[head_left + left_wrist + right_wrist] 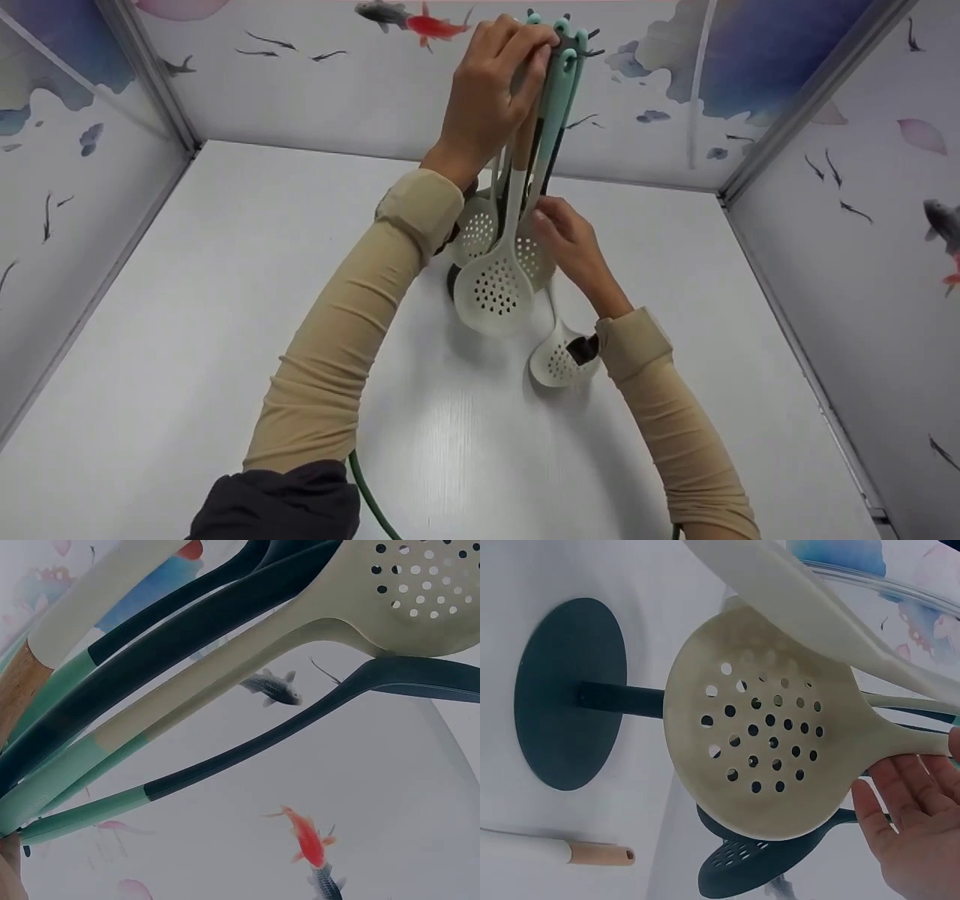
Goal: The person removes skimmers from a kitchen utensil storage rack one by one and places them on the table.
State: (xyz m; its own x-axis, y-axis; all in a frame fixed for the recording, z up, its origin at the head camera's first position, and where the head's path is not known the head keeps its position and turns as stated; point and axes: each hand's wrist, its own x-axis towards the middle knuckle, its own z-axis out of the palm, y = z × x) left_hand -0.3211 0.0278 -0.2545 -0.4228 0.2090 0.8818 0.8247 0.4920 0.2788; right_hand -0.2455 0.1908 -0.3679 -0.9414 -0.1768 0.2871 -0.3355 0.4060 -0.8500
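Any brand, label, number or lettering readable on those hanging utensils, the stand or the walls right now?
None: no words, numbers or brand marks can be read in any view.
Skimmer and the other hanging utensils: plain cream, mint and dark surfaces, no print.
Stand base: plain dark disc.
Walls: only painted fish and petals, no text.
Left hand holds the handle tops; right hand is at the skimmers.

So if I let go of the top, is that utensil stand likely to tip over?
Possibly. The stand is a thin post on a flat round base, and several long skimmers hang high from its top, so it looks top-heavy. The left hand grips the top, perhaps steadying it. The skimmers hang loose and would likely swing if nudged.
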